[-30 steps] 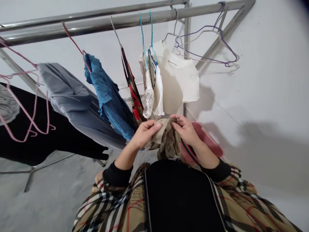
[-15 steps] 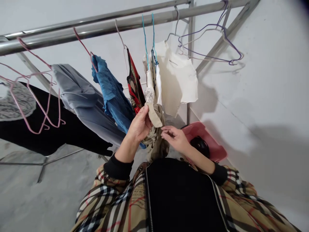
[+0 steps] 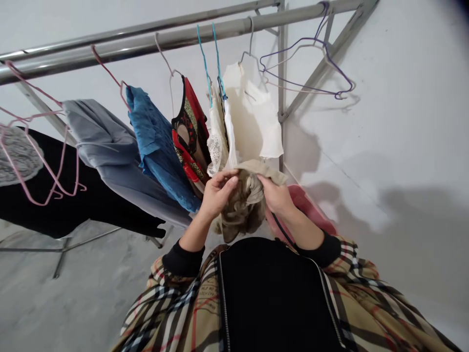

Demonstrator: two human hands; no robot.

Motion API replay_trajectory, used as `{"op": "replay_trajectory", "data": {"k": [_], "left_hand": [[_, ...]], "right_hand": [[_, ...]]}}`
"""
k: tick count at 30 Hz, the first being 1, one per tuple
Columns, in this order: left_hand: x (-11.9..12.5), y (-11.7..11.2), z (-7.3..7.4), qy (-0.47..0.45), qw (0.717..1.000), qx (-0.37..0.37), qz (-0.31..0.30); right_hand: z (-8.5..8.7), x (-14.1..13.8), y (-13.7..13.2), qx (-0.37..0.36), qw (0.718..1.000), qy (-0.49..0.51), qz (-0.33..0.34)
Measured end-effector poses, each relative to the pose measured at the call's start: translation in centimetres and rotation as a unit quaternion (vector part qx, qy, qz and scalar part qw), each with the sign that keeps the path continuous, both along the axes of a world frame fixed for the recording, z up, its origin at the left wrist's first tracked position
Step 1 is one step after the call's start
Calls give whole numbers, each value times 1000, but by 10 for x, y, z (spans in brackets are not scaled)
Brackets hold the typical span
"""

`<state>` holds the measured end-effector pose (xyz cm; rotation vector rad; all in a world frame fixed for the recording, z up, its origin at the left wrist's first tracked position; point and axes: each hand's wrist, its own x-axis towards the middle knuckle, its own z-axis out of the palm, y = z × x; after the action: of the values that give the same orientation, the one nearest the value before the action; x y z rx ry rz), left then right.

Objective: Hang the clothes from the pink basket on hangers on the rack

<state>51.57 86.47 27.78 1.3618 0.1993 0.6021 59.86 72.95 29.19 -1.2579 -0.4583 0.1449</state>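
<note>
A bunched khaki garment (image 3: 244,210) hangs between my two hands, in front of my chest. My left hand (image 3: 219,193) is closed, pinching the garment's upper edge on its left side. On the right, my right hand (image 3: 275,194) grips the same flat band of cloth, its thumb and fingers closed around it. Folds hide the lower part of the garment and its kind. Just beyond my hands hang a white lace garment (image 3: 215,146) and a cream top (image 3: 269,117).
A metal rail (image 3: 132,49) crosses above, bearing a red-and-black garment (image 3: 188,156), a blue garment (image 3: 154,146), grey cloth (image 3: 106,142) and black cloth (image 3: 66,195). Bare purple hangers (image 3: 311,90) and pink hangers (image 3: 54,183) hang there too. A pink basket (image 3: 322,215) stands beside the wall at right.
My right hand has moved from loosely beside the khaki garment to gripping its edge. The edge is now spread wider between both hands. The view has shifted slightly to the right.
</note>
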Motion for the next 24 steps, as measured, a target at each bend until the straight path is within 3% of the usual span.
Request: {"op": "replay_trajectory", "data": {"k": [5,9,13,16,18,20,22,24], "left_hand": [[-11,-16,-63,31,991,-57,113],[-19,-44,-90,96,989,-61,96],[-16,-63,-95,146,987,21,68],[-7,-59,-98,183,977,89,69],[0,-49,-101,196,974,89,70],[6,-38,-99,188,979,26,76],[11,-28,-89,169,976,-112,76],[14,-19,-73,155,949,-266,62]], "right_hand": [[5,13,-7,71,991,110,-33],[11,16,-11,69,986,147,-41],[14,18,-16,63,986,149,-38],[17,20,-25,73,983,165,-38],[20,23,-36,85,980,175,-41],[21,29,-50,89,980,174,-46],[16,38,-67,69,985,155,-45],[6,51,-86,13,993,114,-38]]}}
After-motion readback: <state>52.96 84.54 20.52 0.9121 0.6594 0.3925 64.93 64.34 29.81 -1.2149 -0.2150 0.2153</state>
